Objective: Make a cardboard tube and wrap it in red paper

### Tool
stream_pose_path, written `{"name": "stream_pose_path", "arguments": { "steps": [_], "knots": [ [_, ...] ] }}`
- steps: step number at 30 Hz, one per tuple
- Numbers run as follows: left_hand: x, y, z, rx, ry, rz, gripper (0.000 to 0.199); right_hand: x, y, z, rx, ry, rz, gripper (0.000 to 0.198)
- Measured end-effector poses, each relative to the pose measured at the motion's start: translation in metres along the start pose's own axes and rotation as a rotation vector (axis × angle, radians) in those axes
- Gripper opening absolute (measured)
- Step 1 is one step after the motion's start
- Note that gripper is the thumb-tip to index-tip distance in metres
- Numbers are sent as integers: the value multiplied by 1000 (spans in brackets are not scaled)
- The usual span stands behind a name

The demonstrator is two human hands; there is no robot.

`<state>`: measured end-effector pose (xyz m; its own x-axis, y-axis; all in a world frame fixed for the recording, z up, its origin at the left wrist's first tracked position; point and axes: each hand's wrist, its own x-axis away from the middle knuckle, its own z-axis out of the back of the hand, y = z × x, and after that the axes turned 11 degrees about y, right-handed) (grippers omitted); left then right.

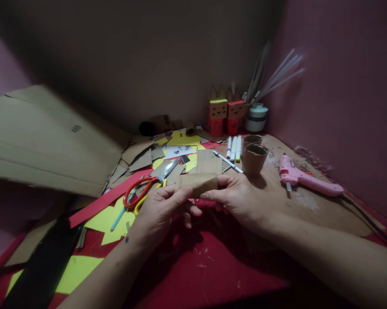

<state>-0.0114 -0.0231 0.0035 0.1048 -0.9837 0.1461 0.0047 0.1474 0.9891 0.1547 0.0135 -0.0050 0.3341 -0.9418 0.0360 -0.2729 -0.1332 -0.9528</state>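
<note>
The left hand [163, 208] had its fingers [182, 195] closed on one end of a thin brown cardboard piece [198, 183], the lower ones loosely curled beneath; the right hand [237, 195] pinched the other end between thumb and forefinger. The piece was held just right of the scissors [163, 176]. Nearer and to the right of the scissors, the red bench [219, 266] offered open room, dotted with fine shreds. Ribbed corrugated scraps [141, 160] crowded their far side. Right of the scissors stood round, rough-rimmed cardboard tubes [254, 161]; farther right lay a pink glue gun [298, 175].
</note>
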Motion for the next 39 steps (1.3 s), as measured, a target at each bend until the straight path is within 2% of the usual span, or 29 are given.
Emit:
{"name": "stream_pose_path", "arguments": {
  "steps": [3,9,14,18,21,26,28,29,30,32,34,36,39],
  "knots": [
    [0,0,1,35,-12,7,20,0,0,2,-45,-36,-5,14],
    [-1,-7,-8,162,54,12,21,-3,8,4,-35,-42,16,12],
    [-6,-12,-9,125,36,32,27,-6,10,5,-43,-33,22,17],
    [-8,-15,-8,133,37,51,23,-6,4,2,-7,-49,21,18],
    [-11,-18,-9,176,48,45,24,-5,5,0,117,-40,170,15],
    [-16,-18,-9,192,50,17,27,-1,11,1,494,121,540,10],
    [-15,-17,-8,174,73,-18,28,1,10,4,618,227,679,5],
    [-14,-16,-8,166,95,-25,28,1,10,5,680,278,763,8],
    [-12,-16,-7,157,120,-25,28,1,9,7,748,314,851,20],
    [-10,-16,-6,138,158,-17,28,-2,8,10,924,255,982,49],
    [-10,-18,-5,106,145,-7,29,-5,8,12,1104,79,988,69],
    [-12,-20,-4,87,95,5,30,-7,8,12,1218,-67,921,70],
    [-15,-21,-1,99,34,43,26,-7,7,11,1273,-109,880,61]
  ]
}}
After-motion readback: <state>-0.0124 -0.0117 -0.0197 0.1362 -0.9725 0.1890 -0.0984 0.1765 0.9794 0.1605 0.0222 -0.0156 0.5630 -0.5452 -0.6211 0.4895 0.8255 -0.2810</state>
